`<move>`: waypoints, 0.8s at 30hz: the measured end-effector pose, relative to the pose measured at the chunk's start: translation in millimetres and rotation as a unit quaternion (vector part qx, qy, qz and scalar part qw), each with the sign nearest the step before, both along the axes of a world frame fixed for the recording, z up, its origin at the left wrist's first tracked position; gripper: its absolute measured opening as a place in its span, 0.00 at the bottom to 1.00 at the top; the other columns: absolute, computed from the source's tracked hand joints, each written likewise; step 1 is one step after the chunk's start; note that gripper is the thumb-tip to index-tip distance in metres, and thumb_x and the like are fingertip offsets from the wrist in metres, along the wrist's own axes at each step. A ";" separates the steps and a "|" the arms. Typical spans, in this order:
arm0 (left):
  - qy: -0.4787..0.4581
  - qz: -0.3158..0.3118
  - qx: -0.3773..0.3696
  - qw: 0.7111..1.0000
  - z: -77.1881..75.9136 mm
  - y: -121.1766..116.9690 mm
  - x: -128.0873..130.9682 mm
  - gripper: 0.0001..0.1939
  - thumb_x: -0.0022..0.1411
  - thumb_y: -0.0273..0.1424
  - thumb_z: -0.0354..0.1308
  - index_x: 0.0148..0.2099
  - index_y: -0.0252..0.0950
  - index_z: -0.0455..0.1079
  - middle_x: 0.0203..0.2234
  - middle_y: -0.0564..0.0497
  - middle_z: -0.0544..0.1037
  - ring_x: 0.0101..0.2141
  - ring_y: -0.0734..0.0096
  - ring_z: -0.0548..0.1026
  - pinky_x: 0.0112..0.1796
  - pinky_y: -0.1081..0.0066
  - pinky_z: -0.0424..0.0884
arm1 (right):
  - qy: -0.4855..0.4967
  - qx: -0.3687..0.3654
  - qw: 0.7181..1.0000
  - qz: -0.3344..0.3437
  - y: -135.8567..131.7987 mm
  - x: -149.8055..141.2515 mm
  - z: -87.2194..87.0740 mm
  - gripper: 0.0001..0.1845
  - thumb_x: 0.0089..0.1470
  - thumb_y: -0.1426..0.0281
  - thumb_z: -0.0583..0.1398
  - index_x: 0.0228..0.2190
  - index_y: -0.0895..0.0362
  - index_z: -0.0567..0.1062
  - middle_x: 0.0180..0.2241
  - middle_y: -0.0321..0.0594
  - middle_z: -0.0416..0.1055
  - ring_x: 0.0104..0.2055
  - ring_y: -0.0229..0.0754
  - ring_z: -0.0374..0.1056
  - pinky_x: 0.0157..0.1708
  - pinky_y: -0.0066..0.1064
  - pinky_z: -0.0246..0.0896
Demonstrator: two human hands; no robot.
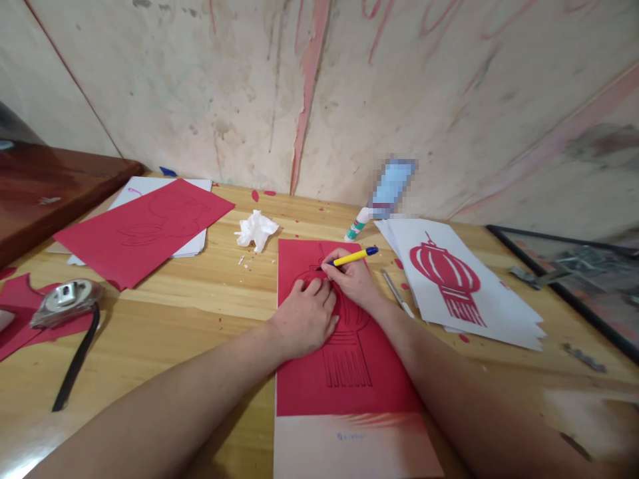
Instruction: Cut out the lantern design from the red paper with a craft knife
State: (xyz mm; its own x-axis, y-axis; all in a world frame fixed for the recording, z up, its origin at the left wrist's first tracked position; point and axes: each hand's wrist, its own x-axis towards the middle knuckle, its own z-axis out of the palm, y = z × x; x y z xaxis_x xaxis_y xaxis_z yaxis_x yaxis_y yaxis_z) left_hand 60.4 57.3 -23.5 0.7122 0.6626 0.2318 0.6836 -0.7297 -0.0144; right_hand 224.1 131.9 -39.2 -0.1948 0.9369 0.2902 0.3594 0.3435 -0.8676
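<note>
A sheet of red paper [304,392] lies before me, with a lantern outline and its fringe drawn on it in dark lines. My right hand [353,281] pinches a yellow pen [351,257] with a dark blue end, its tip at the upper part of the lantern. Flat on the drawing rests my left hand [305,317], fingers slightly bent, holding nothing and covering part of the lantern. Beneath the red sheet, a pale sheet [319,452] sticks out towards me, bearing small blurred writing.
A white sheet with a red paper lantern [452,269] lies right, beside a thin silvery tool [397,293]. Behind stand a glue stick [357,225] and a blurred phone [393,187]. Leftward are crumpled tissue [256,230], another red sheet [150,233] and a tape measure [70,296].
</note>
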 end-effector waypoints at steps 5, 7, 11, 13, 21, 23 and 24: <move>-0.002 -0.001 -0.002 1.000 0.2 0.3 0.1 0.22 0.72 0.38 0.44 0.56 0.27 0.69 0.50 0.39 0.76 0.49 0.52 0.68 0.47 0.53 0.64 | -0.004 -0.004 1.000 0.005 -1.5 -0.7 1.8 0.07 0.50 0.64 0.60 0.29 0.54 0.70 0.26 0.35 0.69 0.30 0.40 0.65 0.32 0.33 0.62; -0.004 -0.001 0.000 1.000 -0.1 0.6 0.4 0.22 0.72 0.38 0.44 0.56 0.27 0.69 0.50 0.38 0.76 0.49 0.52 0.68 0.47 0.53 0.64 | -0.005 -0.005 1.000 0.009 -1.8 -0.8 2.6 0.07 0.50 0.64 0.60 0.29 0.54 0.70 0.27 0.35 0.69 0.30 0.40 0.65 0.32 0.34 0.62; -0.004 -0.002 0.001 1.000 -0.2 0.7 0.9 0.22 0.72 0.38 0.44 0.56 0.27 0.69 0.49 0.38 0.76 0.49 0.52 0.68 0.47 0.53 0.64 | -0.005 -0.003 1.000 0.013 -1.5 -1.0 2.2 0.07 0.50 0.64 0.60 0.29 0.54 0.71 0.27 0.35 0.70 0.30 0.40 0.65 0.33 0.34 0.63; -0.003 -0.002 -0.002 1.000 0.3 0.5 0.9 0.22 0.72 0.38 0.44 0.56 0.27 0.69 0.49 0.38 0.76 0.49 0.52 0.68 0.47 0.54 0.64 | -0.004 -0.002 1.000 0.012 -1.2 -1.1 1.7 0.07 0.50 0.64 0.60 0.29 0.54 0.71 0.27 0.35 0.70 0.31 0.40 0.65 0.33 0.33 0.63; -0.004 -0.002 -0.002 1.000 0.7 0.2 0.1 0.22 0.72 0.38 0.44 0.56 0.26 0.69 0.50 0.38 0.76 0.49 0.51 0.68 0.46 0.52 0.65 | -0.010 -0.007 1.000 0.018 -2.5 -1.4 5.5 0.06 0.50 0.64 0.61 0.29 0.54 0.71 0.27 0.35 0.70 0.30 0.40 0.65 0.33 0.34 0.63; -0.005 -0.002 -0.002 1.000 0.6 0.3 0.3 0.22 0.72 0.38 0.44 0.56 0.26 0.69 0.50 0.38 0.76 0.49 0.51 0.68 0.46 0.52 0.65 | -0.003 -0.010 1.000 0.006 -2.5 -1.2 5.5 0.07 0.50 0.64 0.61 0.29 0.54 0.71 0.27 0.35 0.70 0.30 0.40 0.65 0.33 0.34 0.62; -0.005 -0.001 -0.002 1.000 0.6 0.3 0.3 0.22 0.72 0.38 0.44 0.56 0.26 0.69 0.50 0.38 0.76 0.49 0.51 0.68 0.46 0.52 0.65 | 0.000 -0.011 1.000 0.000 -2.4 -1.2 5.2 0.07 0.50 0.63 0.61 0.29 0.54 0.71 0.27 0.35 0.70 0.30 0.40 0.65 0.33 0.34 0.62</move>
State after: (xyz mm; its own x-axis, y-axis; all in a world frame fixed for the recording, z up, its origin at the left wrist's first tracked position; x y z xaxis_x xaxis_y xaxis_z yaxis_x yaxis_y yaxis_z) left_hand 60.7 57.6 -22.9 0.7117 0.6616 0.2361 0.6815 -0.7318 -0.0039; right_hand 222.9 129.4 -34.0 -0.1948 0.9431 0.2696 0.3596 0.3244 -0.8749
